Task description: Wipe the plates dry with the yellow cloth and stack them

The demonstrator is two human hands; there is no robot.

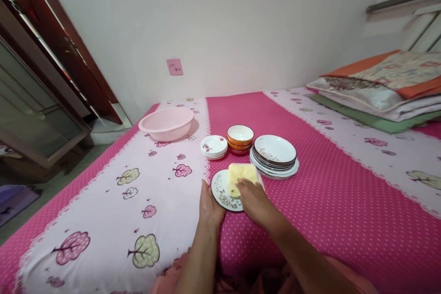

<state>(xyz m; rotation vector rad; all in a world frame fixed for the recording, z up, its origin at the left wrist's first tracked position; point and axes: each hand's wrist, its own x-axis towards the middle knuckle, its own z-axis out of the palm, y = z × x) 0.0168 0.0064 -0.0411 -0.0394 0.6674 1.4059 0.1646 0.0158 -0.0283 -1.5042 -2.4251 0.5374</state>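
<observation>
A white plate (220, 186) with a dark rim and brown flower print is in front of me. My left hand (211, 203) grips its left edge, thumb up along the rim and fingers hidden beneath. On top of the plate lies a folded yellow cloth (244, 175). My right hand (253, 197) presses this cloth against the plate with bent fingers. Just beyond are a stack of small floral dishes (213, 145), a stack of orange and red bowls (240, 134), and a stack of larger white plates (275, 149) to the right.
A pink basin (167, 123) rests at the back left of the patterned bedspread (165, 220). Folded bedding (382, 87) is piled at the far right. A white wall (241, 32) with a pink paper note (174, 67) stands behind.
</observation>
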